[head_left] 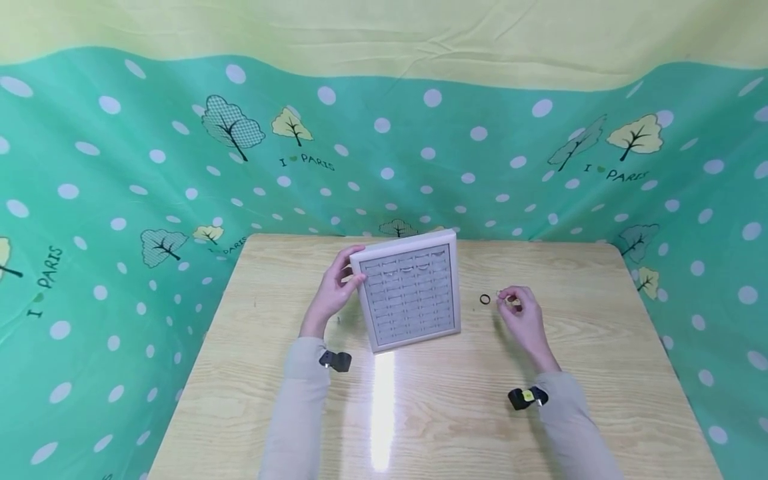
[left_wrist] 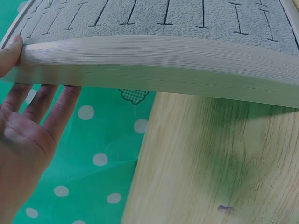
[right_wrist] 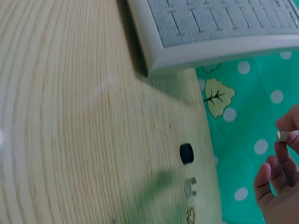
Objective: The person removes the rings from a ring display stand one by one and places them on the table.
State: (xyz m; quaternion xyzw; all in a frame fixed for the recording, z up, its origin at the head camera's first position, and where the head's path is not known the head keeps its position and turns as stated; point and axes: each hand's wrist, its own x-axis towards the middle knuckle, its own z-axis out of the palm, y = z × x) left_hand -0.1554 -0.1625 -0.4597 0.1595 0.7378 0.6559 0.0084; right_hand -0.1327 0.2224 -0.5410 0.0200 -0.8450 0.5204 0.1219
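Note:
My left hand grips the left edge of a ring display tray, thumb at the front and fingers behind, keeping it tilted up on the table. The tray has a pale frame and a grey slotted pad; several rings sit in its upper slots. To the tray's right, my right hand pinches a small ring between thumb and fingertips. Near that hand lie a black ring, an open-ended silver ring and a gold-toned patterned ring.
The wooden table carries a bright light reflection in front of the tray. A green dotted cloth hangs behind the table and along both sides. Black straps circle both wrists over grey sleeves.

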